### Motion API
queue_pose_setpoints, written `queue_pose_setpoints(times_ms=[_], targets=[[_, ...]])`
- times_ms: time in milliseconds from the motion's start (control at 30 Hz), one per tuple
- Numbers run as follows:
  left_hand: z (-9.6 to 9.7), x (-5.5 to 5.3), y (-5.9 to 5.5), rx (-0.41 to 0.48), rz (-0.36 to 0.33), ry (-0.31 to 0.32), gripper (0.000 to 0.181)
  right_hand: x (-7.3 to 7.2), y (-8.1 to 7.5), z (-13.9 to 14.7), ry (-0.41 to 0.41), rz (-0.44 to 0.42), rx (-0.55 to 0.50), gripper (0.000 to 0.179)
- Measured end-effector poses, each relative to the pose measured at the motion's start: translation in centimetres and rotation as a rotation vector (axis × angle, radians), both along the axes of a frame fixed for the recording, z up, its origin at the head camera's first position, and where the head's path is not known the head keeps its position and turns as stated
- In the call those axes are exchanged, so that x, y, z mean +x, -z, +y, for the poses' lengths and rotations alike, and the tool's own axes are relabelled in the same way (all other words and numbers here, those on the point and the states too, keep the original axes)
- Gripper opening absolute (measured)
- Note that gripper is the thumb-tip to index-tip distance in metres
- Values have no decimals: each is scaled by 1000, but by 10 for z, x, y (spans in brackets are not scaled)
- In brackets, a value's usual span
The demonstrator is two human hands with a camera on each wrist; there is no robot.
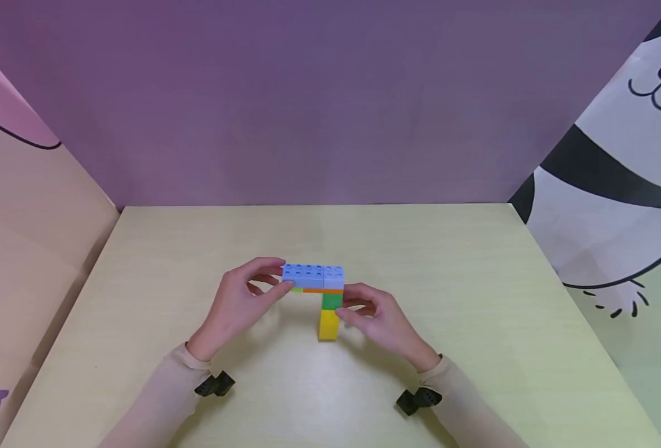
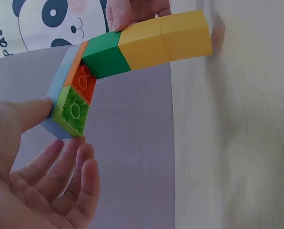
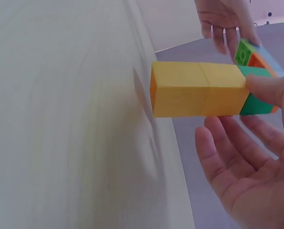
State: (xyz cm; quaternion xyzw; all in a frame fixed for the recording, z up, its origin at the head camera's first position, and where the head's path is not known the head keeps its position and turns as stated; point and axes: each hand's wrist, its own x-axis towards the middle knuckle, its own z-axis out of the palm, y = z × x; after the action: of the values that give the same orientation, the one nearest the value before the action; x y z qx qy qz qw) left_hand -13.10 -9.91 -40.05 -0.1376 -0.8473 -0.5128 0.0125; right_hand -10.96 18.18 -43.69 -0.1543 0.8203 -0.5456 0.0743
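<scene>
A joined structure of toy building bricks is between my hands in the head view. Its column has yellow bricks [image 3: 199, 90] at the bottom and a green brick [image 1: 332, 302] above. Over these, an orange brick [image 2: 80, 78] and a lime brick [image 2: 75, 111] lie side by side, topped by a blue brick [image 1: 303, 276] and a paler blue brick [image 1: 333, 277]. My left hand [image 1: 244, 298] pinches the overhanging left end of the blue brick. My right hand [image 1: 383, 317] grips the column near the green and upper yellow bricks. Whether its foot touches the table is unclear.
The pale wooden table [image 1: 459, 274] extends around both hands. A purple wall [image 1: 319, 106] rises along its far edge. Side panels with cartoon drawings [image 1: 615, 186] flank it. Each wrist wears a small black camera [image 1: 214, 383].
</scene>
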Motion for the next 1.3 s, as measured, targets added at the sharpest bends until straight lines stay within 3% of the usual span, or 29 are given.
queue_pose_setpoints(times_ms=[267,467,767,1300], targets=[[5,-17,14,25,-59,2,35,-7,4,-1,78,-95,4,40],[6,-27,24,-38,-125,11,39,-12,6,-3,127,-173,-29,42],[7,-38,36,-172,-138,-2,39,-15,11,-8,147,-207,-14,44],[14,-50,51,-281,-129,14,38,-21,24,-12,191,-249,9,43]])
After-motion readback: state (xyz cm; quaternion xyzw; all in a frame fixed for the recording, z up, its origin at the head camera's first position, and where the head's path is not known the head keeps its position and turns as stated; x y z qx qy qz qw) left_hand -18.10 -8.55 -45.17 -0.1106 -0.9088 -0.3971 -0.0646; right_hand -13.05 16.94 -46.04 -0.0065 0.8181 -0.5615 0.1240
